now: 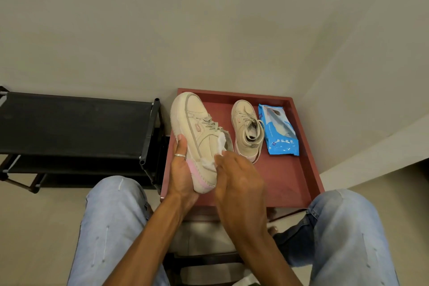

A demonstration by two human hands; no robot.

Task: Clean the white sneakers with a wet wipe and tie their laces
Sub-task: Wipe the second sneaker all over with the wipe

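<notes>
My left hand [182,169] grips a cream-white sneaker [197,127] from its sole side, holding it up on its side above the left edge of the red table, toe pointing away. A white wet wipe [218,155] is pressed against the sneaker's heel collar under the fingers of my right hand [239,181]. The second sneaker [247,130] stands upright on the table with its laces loose. A blue wet-wipe pack [278,130] lies just right of it.
The red table [290,181] has a raised rim and stands in a corner between beige walls. A black fabric shoe rack [76,127] stands to the left. My knees in light jeans frame the table's near edge.
</notes>
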